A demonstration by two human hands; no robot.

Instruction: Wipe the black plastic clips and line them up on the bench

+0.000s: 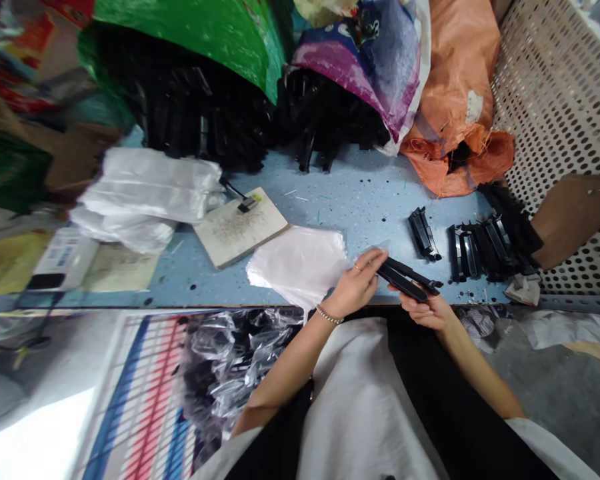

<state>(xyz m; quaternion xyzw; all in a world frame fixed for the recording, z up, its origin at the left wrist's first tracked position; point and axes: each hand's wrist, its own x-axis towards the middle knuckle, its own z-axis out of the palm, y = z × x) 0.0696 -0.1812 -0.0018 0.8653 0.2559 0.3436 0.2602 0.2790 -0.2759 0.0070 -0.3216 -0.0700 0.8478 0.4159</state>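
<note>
Just over the front edge of the table, both hands hold a pair of long, narrow black plastic parts (405,277) lying side by side and slanting down to the right. My left hand (356,285), with a ring and a beaded bracelet, is closed at their left end, where a bit of clear film shows by the fingertips. My right hand (427,310) grips them from below near the right end. Left of my left hand lies a fanned stack of clear plastic bags (297,260). More black plastic parts (485,247) stand in a row at the right.
Behind are a green sack (195,30) and a purple sack (355,73) spilling black parts, and an orange sack (455,80). A perforated white crate (565,87) borders the right. A board (243,227) and bundled bags (153,183) lie left. Bagged parts (240,360) sit below the table.
</note>
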